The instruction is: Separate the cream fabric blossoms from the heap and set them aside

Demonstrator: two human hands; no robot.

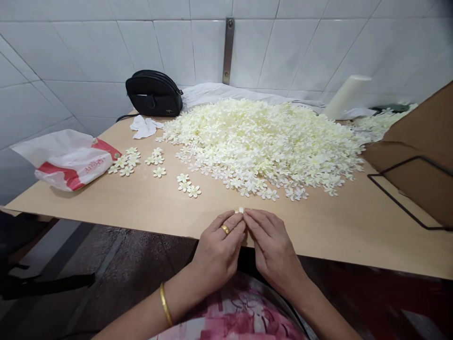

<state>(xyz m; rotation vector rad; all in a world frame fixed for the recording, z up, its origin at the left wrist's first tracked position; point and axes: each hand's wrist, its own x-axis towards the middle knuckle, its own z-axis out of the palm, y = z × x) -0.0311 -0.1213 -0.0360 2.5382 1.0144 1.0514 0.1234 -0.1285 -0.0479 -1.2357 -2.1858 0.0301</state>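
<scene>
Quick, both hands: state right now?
Left hand: closed, fingertips pinching a small white petal-like piece, mostly hidden.
Right hand: closed, fingertips meeting at the same piece.

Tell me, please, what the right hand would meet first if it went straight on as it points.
The right hand would likely first meet the small white piece, with the left hand beside it, though depth is unclear.

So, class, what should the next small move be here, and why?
I'd probably ease the right hand back slightly while the left hand steadies the small white piece. The hands meet around it and only a little shows, so its shape is hard to check.
</scene>
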